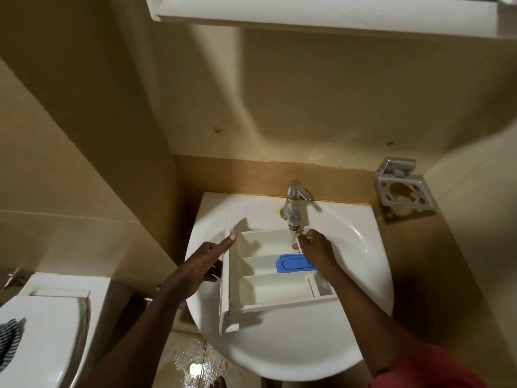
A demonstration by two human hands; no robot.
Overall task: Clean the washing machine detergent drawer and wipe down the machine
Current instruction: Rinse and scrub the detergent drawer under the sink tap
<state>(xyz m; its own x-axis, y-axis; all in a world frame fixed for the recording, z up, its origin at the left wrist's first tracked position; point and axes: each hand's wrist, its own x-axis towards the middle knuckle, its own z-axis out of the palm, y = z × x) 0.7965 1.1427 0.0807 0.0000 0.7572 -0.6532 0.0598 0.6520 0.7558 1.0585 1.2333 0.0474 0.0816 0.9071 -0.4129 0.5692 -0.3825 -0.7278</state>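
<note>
We have the detergent drawer [251,292] out and held just below the tap [292,211], left hand [201,273] gripping its front panel, right hand [316,253] curled round its rim nearest the tap, so rinsing seems barely under way and wiping the machine is not yet done

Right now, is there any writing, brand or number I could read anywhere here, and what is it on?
Cabinet: a faint raised scrawl on its underside, too blurred to read.
Drawer: no lettering visible.
Blue insert: no lettering visible.
Tap: no lettering visible.
</note>
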